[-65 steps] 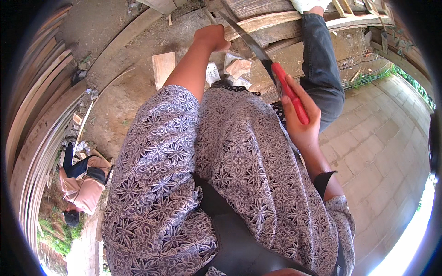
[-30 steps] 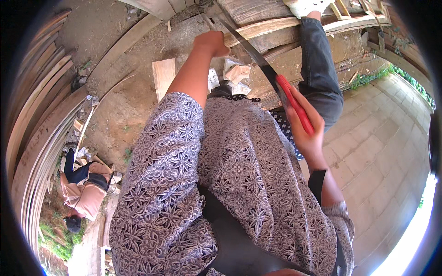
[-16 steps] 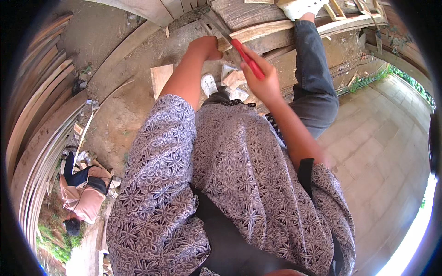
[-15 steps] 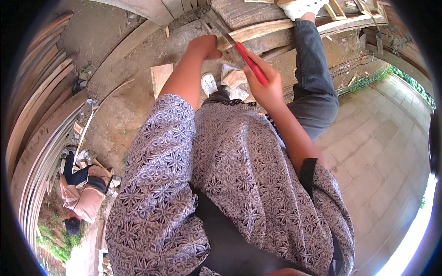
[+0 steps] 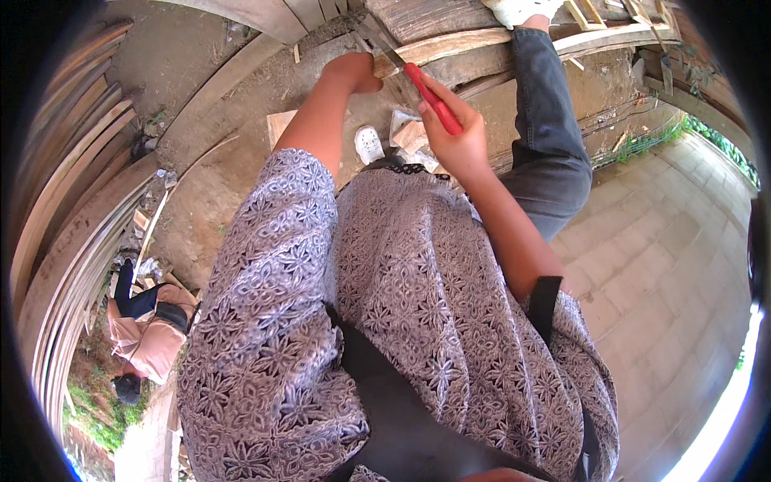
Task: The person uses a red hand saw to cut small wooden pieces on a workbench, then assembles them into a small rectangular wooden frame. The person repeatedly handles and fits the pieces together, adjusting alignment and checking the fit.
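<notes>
My right hand (image 5: 459, 143) is closed around the red handle of a saw (image 5: 434, 100). Its narrow metal blade points away and to the left, crossing the near end of a pale wooden plank (image 5: 462, 45). Just left of the blade, my left hand (image 5: 353, 72) grips that plank's end, its fingertips mostly hidden. A white clog (image 5: 520, 10) on my raised foot rests over the stacked wood at the far side; the other white clog (image 5: 369, 145) is on the ground below.
Pale wood offcuts (image 5: 412, 136) lie on the dirt near my lower foot. Long boards (image 5: 72, 233) are stacked along the left. Beyond them a person in a pink top (image 5: 152, 333) is at work. Paving (image 5: 658, 233) stretches to the right.
The saw and my right hand have shifted slightly away and to the left, the blade sliding farther across the plank. My left hand keeps its hold on the plank's end.
</notes>
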Tool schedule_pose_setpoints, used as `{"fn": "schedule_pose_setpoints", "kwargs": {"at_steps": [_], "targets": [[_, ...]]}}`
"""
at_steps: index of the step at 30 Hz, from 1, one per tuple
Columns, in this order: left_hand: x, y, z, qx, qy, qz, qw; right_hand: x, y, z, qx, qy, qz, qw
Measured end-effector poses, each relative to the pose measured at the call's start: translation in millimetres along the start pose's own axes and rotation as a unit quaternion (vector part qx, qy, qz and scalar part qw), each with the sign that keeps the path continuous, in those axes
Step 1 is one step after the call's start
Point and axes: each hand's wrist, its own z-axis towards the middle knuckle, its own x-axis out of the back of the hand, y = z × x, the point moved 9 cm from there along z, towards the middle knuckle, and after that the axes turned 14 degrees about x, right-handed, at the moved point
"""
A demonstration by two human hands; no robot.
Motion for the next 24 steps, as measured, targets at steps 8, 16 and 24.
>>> {"fn": "schedule_pose_setpoints", "kwargs": {"at_steps": [8, 16, 24], "targets": [[-10, -3, 2, 0.003, -0.046, -0.025, 0.999, 52, -27, -62, -0.046, -0.042, -0.049, 0.997], [-6, 2, 9, 0.003, -0.054, -0.013, 0.998, 55, -21, -50, -0.057, -0.029, -0.03, 0.997], [-10, -8, 21, 0.008, -0.034, -0.019, 0.999, 30, -9, -18, -0.039, 0.008, 0.022, 0.999]]}}
